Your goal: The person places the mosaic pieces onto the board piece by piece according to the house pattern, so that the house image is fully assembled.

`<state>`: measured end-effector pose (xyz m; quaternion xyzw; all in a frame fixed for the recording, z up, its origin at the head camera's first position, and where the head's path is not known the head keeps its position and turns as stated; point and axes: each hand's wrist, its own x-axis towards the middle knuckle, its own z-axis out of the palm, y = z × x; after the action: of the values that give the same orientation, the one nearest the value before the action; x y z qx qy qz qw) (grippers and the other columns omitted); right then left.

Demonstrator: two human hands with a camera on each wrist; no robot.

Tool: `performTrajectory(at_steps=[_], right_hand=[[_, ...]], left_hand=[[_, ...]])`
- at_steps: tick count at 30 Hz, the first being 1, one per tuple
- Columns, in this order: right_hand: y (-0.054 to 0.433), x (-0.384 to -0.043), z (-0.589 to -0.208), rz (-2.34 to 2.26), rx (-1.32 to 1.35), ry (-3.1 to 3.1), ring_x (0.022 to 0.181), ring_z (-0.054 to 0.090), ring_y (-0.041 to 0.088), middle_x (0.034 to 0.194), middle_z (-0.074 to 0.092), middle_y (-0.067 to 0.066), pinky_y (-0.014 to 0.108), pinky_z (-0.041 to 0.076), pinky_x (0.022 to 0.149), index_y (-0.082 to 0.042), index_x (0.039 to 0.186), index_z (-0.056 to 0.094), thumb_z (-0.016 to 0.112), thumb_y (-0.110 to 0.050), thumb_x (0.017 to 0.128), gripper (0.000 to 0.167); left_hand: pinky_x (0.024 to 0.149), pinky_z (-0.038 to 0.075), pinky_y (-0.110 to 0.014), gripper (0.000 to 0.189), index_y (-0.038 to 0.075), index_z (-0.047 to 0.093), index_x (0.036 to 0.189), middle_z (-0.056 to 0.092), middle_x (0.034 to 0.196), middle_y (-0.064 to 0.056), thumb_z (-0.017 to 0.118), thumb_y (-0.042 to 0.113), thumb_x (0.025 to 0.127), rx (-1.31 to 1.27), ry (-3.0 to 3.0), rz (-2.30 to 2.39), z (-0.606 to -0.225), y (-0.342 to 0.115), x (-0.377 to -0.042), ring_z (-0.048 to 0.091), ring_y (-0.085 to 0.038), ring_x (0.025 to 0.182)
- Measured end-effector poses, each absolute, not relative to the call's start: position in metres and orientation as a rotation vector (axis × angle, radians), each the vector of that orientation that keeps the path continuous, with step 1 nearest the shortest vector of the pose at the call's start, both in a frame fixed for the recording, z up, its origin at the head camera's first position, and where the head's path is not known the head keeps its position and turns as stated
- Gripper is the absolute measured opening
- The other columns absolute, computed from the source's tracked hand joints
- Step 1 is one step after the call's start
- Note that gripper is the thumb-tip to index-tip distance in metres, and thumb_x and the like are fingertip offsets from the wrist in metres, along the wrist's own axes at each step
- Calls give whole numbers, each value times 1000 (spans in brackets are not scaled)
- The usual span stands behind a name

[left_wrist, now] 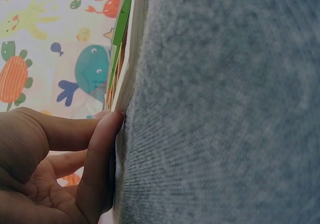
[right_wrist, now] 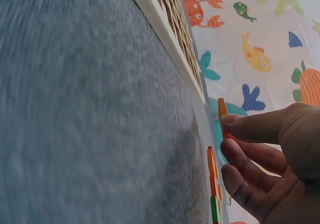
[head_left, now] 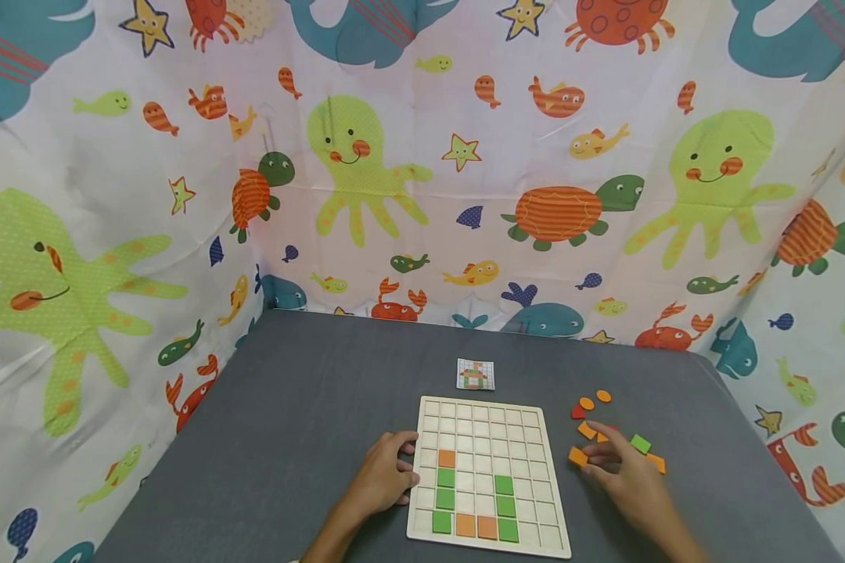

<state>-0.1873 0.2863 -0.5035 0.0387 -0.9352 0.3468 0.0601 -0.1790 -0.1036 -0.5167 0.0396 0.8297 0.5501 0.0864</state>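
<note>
A wooden grid board (head_left: 477,438) lies on the grey table, with green square tiles (head_left: 446,499) in two upright columns and orange tiles (head_left: 465,525) among them. My left hand (head_left: 382,475) holds the board's left edge between thumb and fingers, which the left wrist view shows at the board's side (left_wrist: 131,68). My right hand (head_left: 627,477) pinches an orange square tile (right_wrist: 223,118) between thumb and fingertips, to the right of the board. The right wrist view shows that tile raised off the table. Beneath and around this hand lie loose tiles, partly hidden by it.
A small pattern card (head_left: 475,374) with a coloured picture lies behind the board. Loose pieces at the right include orange round ones (head_left: 603,396), a red one (head_left: 577,411) and a green square (head_left: 640,444). A curtain (head_left: 408,195) printed with sea animals surrounds the table (head_left: 310,391).
</note>
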Motion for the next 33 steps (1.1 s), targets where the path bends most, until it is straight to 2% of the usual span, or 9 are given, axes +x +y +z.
performTrajectory(at_steps=[8,21,25,33], right_hand=[[270,-189,-503,1091,227,-2747,83,72,9,100,77,4,26,64,74,-3,144,60,89,2,80,70],[235,-193,-501,1206,225,-2825,89,73,13,103,77,2,26,64,77,-5,146,59,86,0,85,67],[227,-193,-502,1215,284,-2790,88,72,10,102,76,-1,22,62,74,-8,144,61,87,0,84,66],[207,-194,-499,1260,308,-2823,88,71,8,101,76,-5,24,56,70,-13,145,63,87,1,84,67]], left_hand=[[51,62,-34,63,1,59,144,56,120,-12,76,-13,85,123,2466,1644,-516,-104,-180,63,-24,95],[51,62,-34,63,1,59,144,56,119,-11,77,-13,85,96,2466,1639,-516,-103,-181,63,-24,95],[51,62,-34,63,0,59,144,56,119,-12,77,-13,85,104,2461,1642,-515,-104,-181,63,-24,94],[50,61,-33,62,-1,59,143,56,119,-13,76,-14,84,121,2473,1641,-515,-103,-178,63,-24,94]])
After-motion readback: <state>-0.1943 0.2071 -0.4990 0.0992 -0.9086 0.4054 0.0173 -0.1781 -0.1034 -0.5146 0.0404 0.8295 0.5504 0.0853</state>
